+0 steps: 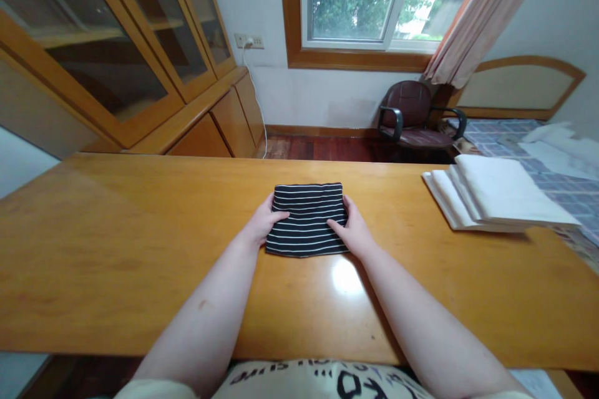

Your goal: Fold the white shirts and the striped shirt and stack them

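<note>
A black cloth with thin white stripes (306, 221), folded into a rough rectangle, is at the middle of the wooden table (163, 262). My left hand (266, 221) grips its left side, thumb on top and fingers underneath or behind. On the right side my right hand (353, 230) holds it the same way, thumb across the striped face. The fingers under the cloth are mostly hidden. Whether the cloth rests on the tabletop or is lifted slightly, I cannot tell.
A stack of folded white cloths (500, 193) lies at the table's right end. Beyond the far edge stand a dark red armchair (412, 112) and a bed with a checked cover (482, 131). A glass-fronted wooden cabinet (187, 96) is at the left, near a window (355, 0).
</note>
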Demonstrator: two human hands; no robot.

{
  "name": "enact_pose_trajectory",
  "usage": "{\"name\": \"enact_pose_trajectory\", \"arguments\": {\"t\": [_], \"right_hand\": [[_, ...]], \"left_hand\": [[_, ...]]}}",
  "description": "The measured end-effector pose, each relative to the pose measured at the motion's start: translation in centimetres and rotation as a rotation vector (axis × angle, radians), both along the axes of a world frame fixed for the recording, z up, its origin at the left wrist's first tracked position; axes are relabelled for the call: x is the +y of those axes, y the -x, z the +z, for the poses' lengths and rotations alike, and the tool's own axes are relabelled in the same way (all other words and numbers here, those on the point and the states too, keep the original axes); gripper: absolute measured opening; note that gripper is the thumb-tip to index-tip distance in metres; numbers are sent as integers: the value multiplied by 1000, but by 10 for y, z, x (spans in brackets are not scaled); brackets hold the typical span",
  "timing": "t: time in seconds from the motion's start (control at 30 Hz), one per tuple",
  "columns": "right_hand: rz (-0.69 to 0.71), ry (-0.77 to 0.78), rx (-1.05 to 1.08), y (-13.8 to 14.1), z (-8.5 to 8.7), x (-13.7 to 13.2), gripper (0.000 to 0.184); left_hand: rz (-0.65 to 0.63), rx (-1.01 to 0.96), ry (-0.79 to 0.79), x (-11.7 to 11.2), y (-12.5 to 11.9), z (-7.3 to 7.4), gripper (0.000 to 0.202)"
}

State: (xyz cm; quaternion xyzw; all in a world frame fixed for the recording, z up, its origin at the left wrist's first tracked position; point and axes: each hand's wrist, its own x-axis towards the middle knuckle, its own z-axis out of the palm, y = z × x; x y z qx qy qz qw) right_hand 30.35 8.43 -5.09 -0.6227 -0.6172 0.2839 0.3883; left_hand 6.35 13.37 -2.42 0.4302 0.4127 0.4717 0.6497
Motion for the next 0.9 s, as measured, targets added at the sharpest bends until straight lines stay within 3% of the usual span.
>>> {"name": "enact_pose_trajectory", "arguments": {"t": [0.13,0.27,0.33,0.5,0.7,0.8,0.9], "right_hand": [[13,-26,443,-14,-1,4,92],[244,213,697,-16,7,-3,63],[290,296,750,-13,13,-8,57],[151,285,861,-8,23,-8,54],[52,226,870,-7,15,-1,43],[-85,210,855,-7,17,0,42],[-170,209,822,-18,31,1,41]], "left_hand": [[-68,-106,39,-1,3,-3,55],[-83,-210,82,-5,6,-5,52],[-106,-216,104,-5,6,-4,49],[-62,-199,158,4,-2,-1,53],[64,47,135,14,-12,-12,46],[1,-13,94,13,-12,-13,45],[-37,-120,157,12,-12,-13,42]]}}
